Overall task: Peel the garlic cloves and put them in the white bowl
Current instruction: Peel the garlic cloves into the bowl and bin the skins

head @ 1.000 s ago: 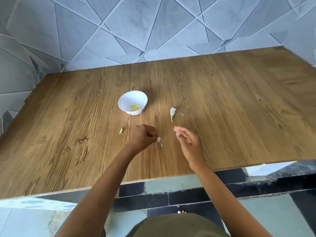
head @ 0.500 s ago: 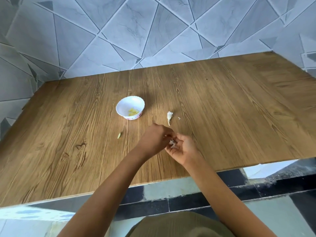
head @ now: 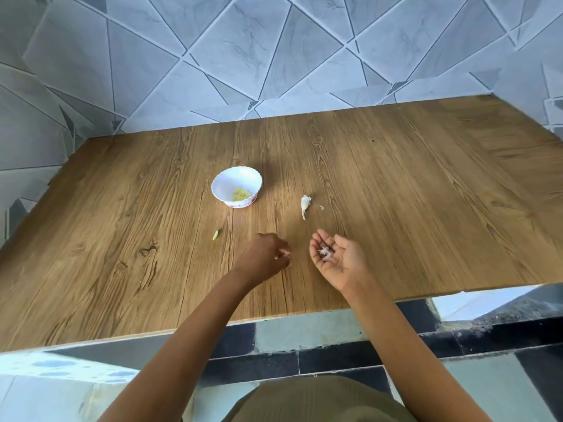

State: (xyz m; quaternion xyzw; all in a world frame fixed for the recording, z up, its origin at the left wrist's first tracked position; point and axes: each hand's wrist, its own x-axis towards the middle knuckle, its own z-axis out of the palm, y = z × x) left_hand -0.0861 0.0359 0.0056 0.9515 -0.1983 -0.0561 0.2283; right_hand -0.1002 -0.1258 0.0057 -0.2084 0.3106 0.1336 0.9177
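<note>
Well inside table edges: white bowl.

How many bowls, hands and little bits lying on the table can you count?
Bowls: 1, the white bowl
Hands: 2, the left hand and the right hand
Bits lying on the table: 3, a white garlic scrap, a tiny white flake and a green piece
Total: 6
</note>
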